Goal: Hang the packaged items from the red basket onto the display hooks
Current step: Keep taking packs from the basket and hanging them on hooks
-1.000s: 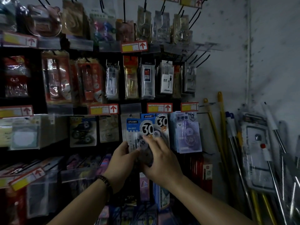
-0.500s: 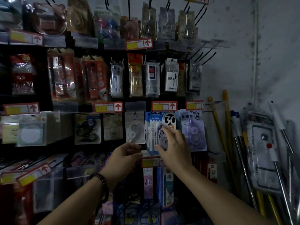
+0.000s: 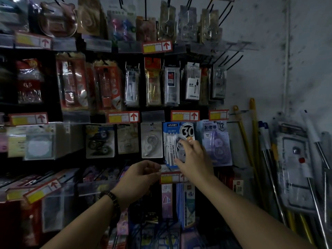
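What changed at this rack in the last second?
The blue "30" correction tape pack moved up and right and now hangs at the front of its stack. The left hand let go of it and drew back, holding nothing. The right hand stayed on the pack. The purple pack beside it hangs as before.

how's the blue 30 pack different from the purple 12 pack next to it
The blue 30 pack has a bright blue card with a big 30; the purple 12 pack is pale lilac with a smaller 12. The right hand has its fingers on the front of the blue 30 pack, and none on the purple 12 pack. Both hang side by side in the same row, under red price tags.
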`<state>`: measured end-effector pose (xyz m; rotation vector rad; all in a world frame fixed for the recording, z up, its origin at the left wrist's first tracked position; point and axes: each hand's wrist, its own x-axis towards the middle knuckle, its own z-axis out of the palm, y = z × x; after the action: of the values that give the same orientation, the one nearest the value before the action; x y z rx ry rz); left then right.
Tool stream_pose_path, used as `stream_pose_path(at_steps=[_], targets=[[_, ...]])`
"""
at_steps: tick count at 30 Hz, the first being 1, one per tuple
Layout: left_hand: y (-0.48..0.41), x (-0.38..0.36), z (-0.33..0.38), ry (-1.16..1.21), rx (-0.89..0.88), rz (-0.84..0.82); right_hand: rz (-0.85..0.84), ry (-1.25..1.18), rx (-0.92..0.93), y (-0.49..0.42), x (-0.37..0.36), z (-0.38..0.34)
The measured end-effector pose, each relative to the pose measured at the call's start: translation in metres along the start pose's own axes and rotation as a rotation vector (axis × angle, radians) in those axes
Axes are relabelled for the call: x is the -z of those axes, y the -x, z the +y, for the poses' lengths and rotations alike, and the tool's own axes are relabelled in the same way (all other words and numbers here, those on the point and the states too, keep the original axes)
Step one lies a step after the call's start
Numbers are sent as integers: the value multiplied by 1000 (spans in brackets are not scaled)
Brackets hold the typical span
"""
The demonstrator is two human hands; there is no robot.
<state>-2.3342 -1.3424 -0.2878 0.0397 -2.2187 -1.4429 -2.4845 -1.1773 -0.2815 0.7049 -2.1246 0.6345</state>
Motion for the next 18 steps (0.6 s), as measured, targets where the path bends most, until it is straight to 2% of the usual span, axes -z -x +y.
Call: stream_pose_path(at_steps=[6, 12, 15, 18], targets=[[16, 12, -28, -157, -51, 8, -37, 67, -26, 15, 2, -9], [63, 38, -78, -386, -85, -38, -6, -8, 109, 58, 2, -26], [102, 46, -111, -530, -101, -21, -60, -151, 191, 99, -7, -42], [152, 51, -158, -607, -27, -44, -222, -231, 224, 155, -26, -59]])
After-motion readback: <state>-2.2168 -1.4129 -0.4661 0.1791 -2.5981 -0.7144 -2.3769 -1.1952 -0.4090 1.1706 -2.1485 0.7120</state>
